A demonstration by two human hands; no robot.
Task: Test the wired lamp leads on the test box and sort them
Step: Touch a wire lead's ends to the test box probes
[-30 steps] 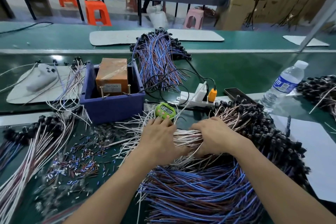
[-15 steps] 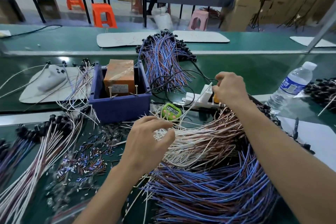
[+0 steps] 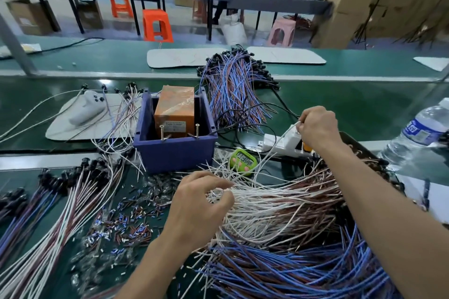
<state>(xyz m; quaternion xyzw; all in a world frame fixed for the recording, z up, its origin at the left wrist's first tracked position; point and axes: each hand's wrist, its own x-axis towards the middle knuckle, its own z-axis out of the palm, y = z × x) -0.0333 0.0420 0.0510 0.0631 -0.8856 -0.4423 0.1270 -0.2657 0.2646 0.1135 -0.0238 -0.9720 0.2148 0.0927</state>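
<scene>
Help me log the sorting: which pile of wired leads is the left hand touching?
The central white-and-brown wire pile, just in front of the green timer: the left hand curls its fingers into its white ends. No other pile meets that hand.

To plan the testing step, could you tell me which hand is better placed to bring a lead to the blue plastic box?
Probably the right hand: it pinches a thin white lead, while the left hand holds the white-and-brown wire bundle.
</scene>
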